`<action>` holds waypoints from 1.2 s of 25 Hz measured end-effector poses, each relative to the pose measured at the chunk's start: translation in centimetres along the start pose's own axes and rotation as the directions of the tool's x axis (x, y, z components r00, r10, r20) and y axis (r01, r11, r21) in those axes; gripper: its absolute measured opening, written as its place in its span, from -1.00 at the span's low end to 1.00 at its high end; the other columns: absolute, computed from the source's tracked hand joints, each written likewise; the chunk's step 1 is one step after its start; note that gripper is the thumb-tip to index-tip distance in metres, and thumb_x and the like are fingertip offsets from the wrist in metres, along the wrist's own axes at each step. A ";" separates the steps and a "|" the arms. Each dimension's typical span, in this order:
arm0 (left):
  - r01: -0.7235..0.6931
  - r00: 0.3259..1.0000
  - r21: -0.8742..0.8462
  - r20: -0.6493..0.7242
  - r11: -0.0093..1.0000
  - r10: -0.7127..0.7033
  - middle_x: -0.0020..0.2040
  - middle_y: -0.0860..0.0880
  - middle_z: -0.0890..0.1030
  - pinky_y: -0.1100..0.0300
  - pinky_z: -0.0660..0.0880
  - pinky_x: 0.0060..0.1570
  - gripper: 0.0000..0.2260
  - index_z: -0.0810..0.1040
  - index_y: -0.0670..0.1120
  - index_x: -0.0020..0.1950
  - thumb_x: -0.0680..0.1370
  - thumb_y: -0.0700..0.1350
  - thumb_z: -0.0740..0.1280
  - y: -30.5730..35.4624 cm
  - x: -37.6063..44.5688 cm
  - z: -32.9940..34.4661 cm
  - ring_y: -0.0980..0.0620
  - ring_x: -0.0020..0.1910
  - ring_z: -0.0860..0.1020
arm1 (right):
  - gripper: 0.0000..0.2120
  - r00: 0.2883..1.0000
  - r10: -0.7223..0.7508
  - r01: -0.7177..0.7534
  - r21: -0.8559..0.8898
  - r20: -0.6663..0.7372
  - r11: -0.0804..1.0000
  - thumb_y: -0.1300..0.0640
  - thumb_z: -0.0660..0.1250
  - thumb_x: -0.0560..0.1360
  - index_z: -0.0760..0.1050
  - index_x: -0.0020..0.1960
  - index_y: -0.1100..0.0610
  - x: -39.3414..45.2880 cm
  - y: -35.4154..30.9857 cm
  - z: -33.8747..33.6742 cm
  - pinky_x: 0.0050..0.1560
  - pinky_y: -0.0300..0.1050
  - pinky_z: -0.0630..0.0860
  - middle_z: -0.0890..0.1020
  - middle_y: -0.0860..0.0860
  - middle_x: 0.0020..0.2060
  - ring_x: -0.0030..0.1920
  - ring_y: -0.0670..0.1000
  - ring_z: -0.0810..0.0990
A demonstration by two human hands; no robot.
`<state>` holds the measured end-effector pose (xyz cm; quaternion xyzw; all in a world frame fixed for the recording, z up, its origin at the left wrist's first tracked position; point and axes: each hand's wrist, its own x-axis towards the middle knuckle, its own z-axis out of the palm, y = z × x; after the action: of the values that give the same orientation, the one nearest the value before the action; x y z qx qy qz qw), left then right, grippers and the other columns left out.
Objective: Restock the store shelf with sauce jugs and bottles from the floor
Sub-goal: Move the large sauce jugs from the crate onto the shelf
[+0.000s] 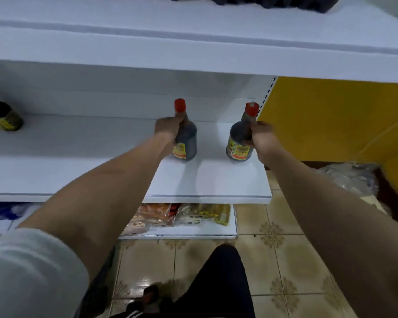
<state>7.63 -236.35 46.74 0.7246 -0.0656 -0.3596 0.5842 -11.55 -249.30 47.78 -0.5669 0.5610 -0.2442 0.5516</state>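
Each hand — left hand (168, 129), right hand (261, 134) — grips a red-capped sauce bottle (186, 136), labels perhaps yellow, unreadable

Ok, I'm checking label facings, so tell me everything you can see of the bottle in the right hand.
The right bottle is dark, round-shouldered, with a narrow neck and red cap. A yellow and red label faces the camera. It stands about upright on the white shelf, near the shelf's right end. The right hand grips its neck and shoulder.

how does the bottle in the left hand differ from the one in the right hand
The left bottle stands upright, while the right bottle tilts, cap leaning right. The left hand covers much of the left bottle's label; the right bottle's label shows more fully beside the right hand. Both are dark, red-capped and gripped at the neck.
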 end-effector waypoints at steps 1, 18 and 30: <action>-0.016 1.000 0.020 0.020 1.000 0.016 -0.13 -0.11 0.57 0.03 0.51 -0.05 -0.76 0.51 -0.10 -0.21 0.57 0.01 0.38 0.3 1.1 1.4 -0.04 -0.23 0.54 | -0.79 1.000 0.004 -0.004 0.011 -0.004 1.000 0.02 0.21 0.63 0.52 -0.01 0.14 1.5 0.1 -0.1 0.18 0.25 0.56 0.60 0.10 -0.06 0.09 0.23 0.61; -0.076 0.997 0.113 0.007 0.991 0.076 -0.01 -0.22 0.68 0.08 0.51 0.00 -0.58 0.67 -0.27 -0.03 0.54 0.12 0.39 0.7 9.0 11.0 -0.17 0.02 0.62 | -0.66 0.992 0.103 -0.105 -0.027 -0.075 0.994 -0.06 0.21 0.63 0.50 0.19 0.20 10.0 -0.8 1.5 0.15 0.12 0.60 0.58 0.16 0.06 0.13 0.17 0.60; 0.054 0.993 -0.164 -0.093 0.985 -0.070 -0.11 -0.09 0.63 0.07 0.53 -0.04 -0.90 0.59 -0.11 -0.02 0.59 -0.23 0.28 -5.8 -6.7 -8.9 -0.05 -0.15 0.55 | -0.88 0.942 0.184 -0.137 -0.178 0.280 0.974 0.26 0.22 0.59 0.53 0.02 0.24 -12.4 0.7 12.6 -0.34 -0.16 0.48 0.61 0.13 -0.21 -0.33 0.09 0.55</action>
<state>6.17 -224.01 45.04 0.6935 0.0154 -0.3457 0.6319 -3.62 -233.51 47.97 -0.5906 0.5345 -0.0663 0.6009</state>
